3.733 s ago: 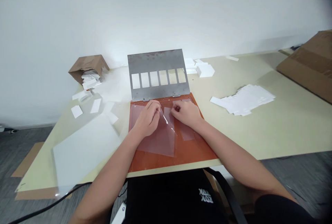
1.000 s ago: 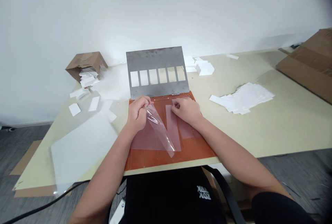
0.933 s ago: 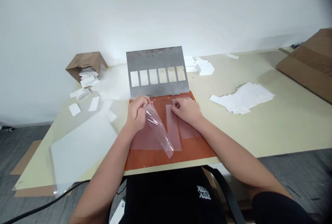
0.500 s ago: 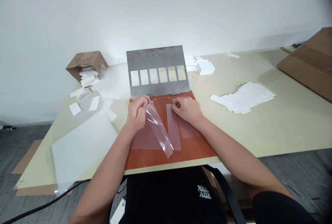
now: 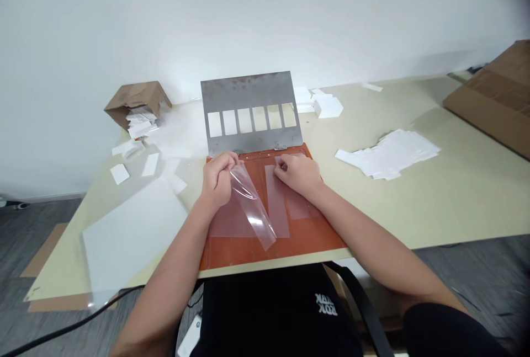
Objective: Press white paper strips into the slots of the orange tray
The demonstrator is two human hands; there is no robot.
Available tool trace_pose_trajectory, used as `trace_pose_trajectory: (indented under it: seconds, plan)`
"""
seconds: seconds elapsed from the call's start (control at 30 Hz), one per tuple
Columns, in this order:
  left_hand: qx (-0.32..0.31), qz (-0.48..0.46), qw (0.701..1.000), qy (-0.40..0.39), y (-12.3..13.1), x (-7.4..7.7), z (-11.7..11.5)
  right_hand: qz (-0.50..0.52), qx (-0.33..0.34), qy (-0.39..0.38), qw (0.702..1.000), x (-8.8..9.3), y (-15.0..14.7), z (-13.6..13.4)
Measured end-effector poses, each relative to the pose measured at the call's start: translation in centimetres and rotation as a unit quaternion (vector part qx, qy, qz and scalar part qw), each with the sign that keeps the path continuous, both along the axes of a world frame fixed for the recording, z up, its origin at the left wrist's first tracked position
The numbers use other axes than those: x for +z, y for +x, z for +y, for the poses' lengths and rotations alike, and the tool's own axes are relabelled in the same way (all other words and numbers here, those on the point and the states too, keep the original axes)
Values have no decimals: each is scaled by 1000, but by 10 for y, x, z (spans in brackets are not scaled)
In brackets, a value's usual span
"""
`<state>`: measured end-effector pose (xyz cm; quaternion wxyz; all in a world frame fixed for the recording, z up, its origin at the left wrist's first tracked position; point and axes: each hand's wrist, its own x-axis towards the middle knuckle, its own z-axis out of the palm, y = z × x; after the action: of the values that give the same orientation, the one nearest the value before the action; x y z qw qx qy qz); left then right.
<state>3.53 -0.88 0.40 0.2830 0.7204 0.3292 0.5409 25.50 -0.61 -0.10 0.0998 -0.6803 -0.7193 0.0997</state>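
On the table's near edge lies an orange board [image 5: 308, 235]. A clear film [image 5: 253, 209] curls up off it and slants across a frosted sheet [image 5: 276, 202] that lies flat there. The left hand [image 5: 218, 177] pinches the film's top end. The right hand [image 5: 300, 174] is curled with its fingertips on the sheet's top edge; whether it pinches or only presses, I cannot tell. Behind them a slotted metal plate [image 5: 248, 92] stands up, with white cards [image 5: 389, 155] to the right.

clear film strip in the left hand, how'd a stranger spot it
Find the orange board at the table's near edge, hinged to the upright metal plate. There the left hand pinches the clear film strip. Unlike the frosted sheets lying flat, it's glossy and curled.
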Motion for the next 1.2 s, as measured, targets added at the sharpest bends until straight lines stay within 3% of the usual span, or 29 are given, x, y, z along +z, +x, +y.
trace_pose_trajectory:
  seconds: [1.2]
  plan:
    - [13,-18,999,-24,-5,2,1,-29,-5,5,1000,0,0,0]
